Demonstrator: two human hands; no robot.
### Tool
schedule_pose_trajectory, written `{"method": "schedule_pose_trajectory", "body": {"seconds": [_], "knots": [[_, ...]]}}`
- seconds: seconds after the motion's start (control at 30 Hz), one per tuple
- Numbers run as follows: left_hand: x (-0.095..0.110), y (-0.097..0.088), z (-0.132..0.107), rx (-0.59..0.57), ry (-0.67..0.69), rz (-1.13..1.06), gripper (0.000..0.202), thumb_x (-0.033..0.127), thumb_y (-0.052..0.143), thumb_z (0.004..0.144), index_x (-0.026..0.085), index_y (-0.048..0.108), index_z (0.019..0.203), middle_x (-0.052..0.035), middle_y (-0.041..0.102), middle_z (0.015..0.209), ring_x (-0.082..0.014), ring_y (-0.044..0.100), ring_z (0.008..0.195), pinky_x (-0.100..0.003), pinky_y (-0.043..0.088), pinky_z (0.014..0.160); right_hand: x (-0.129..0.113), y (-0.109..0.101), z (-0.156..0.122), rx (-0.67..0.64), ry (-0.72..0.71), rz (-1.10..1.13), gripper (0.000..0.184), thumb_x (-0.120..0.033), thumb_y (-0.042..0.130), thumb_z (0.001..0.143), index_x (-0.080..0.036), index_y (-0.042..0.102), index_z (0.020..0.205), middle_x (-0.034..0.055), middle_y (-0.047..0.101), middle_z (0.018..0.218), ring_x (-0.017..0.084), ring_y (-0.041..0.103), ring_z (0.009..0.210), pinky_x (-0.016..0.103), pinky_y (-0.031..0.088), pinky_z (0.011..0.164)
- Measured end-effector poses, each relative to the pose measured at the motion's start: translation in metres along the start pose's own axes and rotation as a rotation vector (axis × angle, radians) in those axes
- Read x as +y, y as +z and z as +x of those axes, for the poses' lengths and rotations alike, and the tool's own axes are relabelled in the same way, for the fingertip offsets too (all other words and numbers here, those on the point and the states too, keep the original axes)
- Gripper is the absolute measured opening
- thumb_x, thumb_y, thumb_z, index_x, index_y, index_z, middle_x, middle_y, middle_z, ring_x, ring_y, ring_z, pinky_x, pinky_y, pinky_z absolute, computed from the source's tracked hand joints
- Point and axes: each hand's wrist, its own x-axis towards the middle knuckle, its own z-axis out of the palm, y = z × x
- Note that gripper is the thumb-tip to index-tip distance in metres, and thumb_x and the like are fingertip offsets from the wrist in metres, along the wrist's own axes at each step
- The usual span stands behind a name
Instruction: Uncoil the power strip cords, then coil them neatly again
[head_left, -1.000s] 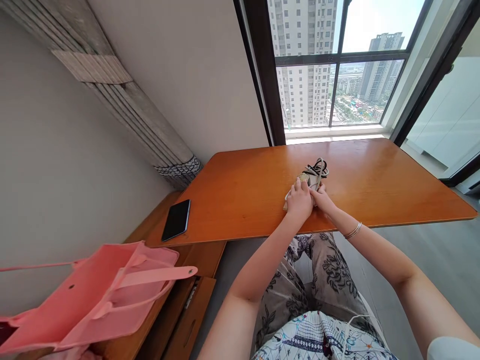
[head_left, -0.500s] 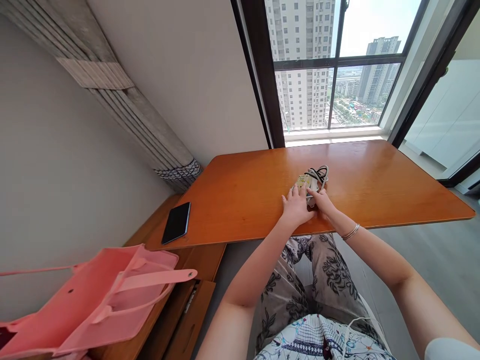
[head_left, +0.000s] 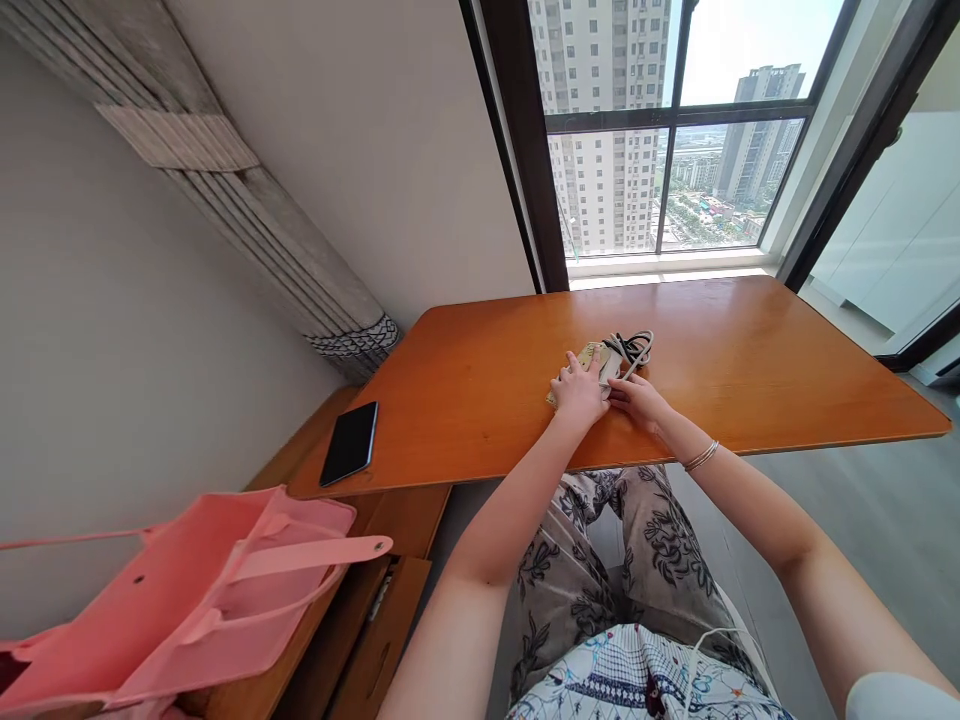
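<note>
A small beige and white block (head_left: 592, 357) with a coil of black and white cords (head_left: 631, 347) at its far end lies on the orange wooden table (head_left: 750, 360). My left hand (head_left: 579, 387) rests on the block's left side, fingers stretched flat over it. From the right, my right hand (head_left: 639, 398) reaches in with a bracelet on the wrist. Its fingers are pressed together on the block's near white end, just below the cords. Both hands cover the block's near part.
A black phone (head_left: 350, 442) lies at the table's near left corner. A pink bag (head_left: 187, 590) sits on a lower wooden cabinet (head_left: 390, 540) at the left. A tied curtain (head_left: 247, 210) hangs along the wall; a large window (head_left: 660, 130) is behind the table.
The block has been turned and shifted a little to the left on the table. My left hand moved left with it and now lies flatter; my right hand followed.
</note>
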Motion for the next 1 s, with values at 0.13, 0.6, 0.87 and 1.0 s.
{"method": "schedule_pose_trajectory", "body": {"seconds": [0.13,0.6,0.87,1.0], "knots": [[-0.023,0.007,0.009,0.063,0.055,-0.011,0.094,0.034,0.067,0.081,0.028,0.019,0.161,-0.0224,0.040,0.154,-0.0381,0.050,0.131,-0.051,0.044,0.103,-0.001,-0.003,0.004,0.045,0.043,-0.075,0.022,-0.029,0.080,0.068,-0.021,0.064,0.081,0.0026,0.072,0.084,0.014,0.064,0.077,0.021,0.052,0.061],[-0.192,-0.004,0.050,0.238,-0.393,0.005,0.085,0.028,0.060,0.084,0.011,0.021,0.158,-0.0229,0.042,0.153,-0.0397,0.050,0.130,-0.051,0.042,0.106,-0.004,-0.023,-0.003,-0.039,-0.024,-0.184,0.016,-0.018,0.080,0.070,-0.018,0.073,0.085,0.0034,0.070,0.082,0.012,0.065,0.072,0.020,0.056,0.061],[-0.250,0.016,0.055,0.181,-0.621,0.075,0.069,0.027,0.059,0.085,0.013,0.037,0.150,-0.0257,0.032,0.158,-0.0428,0.044,0.136,-0.060,0.034,0.110,-0.005,-0.026,-0.003,-0.085,0.005,-0.248,0.014,-0.019,0.078,0.075,-0.018,0.073,0.088,0.0048,0.073,0.090,0.011,0.065,0.076,0.020,0.057,0.068],[-0.250,0.016,0.056,0.157,-0.583,0.112,0.081,0.045,0.068,0.078,0.014,0.041,0.147,-0.0290,0.031,0.157,-0.0458,0.044,0.135,-0.063,0.034,0.109,-0.006,-0.025,-0.003,-0.073,0.019,-0.270,0.011,-0.018,0.075,0.078,-0.019,0.073,0.089,0.0046,0.073,0.093,0.011,0.064,0.076,0.020,0.056,0.069]]}}
